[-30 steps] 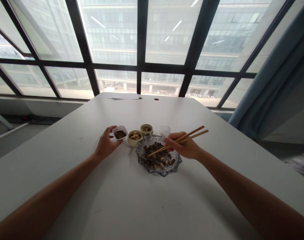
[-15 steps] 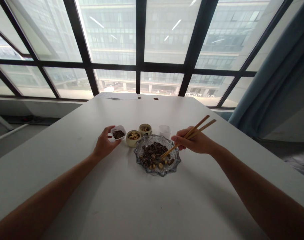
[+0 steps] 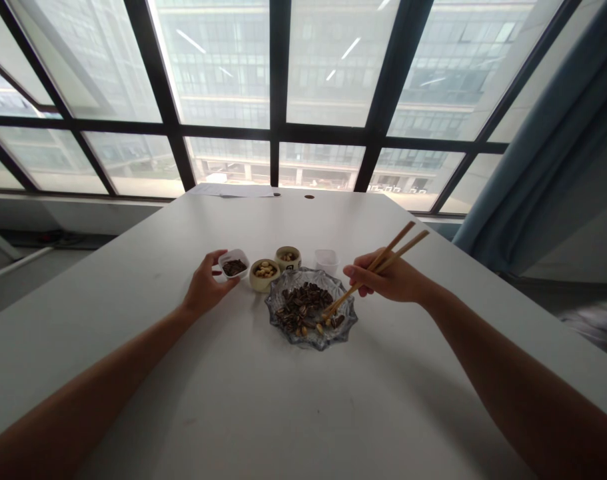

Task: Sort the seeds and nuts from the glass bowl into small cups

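Observation:
My left hand (image 3: 209,283) grips a small white plastic cup (image 3: 234,265) holding dark seeds, its fingers round the cup's left side. In my right hand (image 3: 383,275) is a pair of wooden chopsticks (image 3: 397,252), their tips down among the contents of a scalloped glass bowl (image 3: 347,319). Dark seeds (image 3: 303,303) fill much of that bowl, with a few light brown nuts (image 3: 304,331) near its front. Between the cup and the bowl stands a cream pot (image 3: 260,283) with pale nuts, and behind it another cream pot (image 3: 289,259) with some pieces inside.
A clear plastic cup (image 3: 326,261) stands behind the glass bowl. Papers (image 3: 233,191) lie at the far edge of the white table (image 3: 293,413). Beyond are large windows, with a blue curtain (image 3: 528,160) at the right.
The chopsticks' tips have shifted slightly right within the bowl, and their upper ends stand a little higher. The view has moved slightly; my left hand still has the cup.

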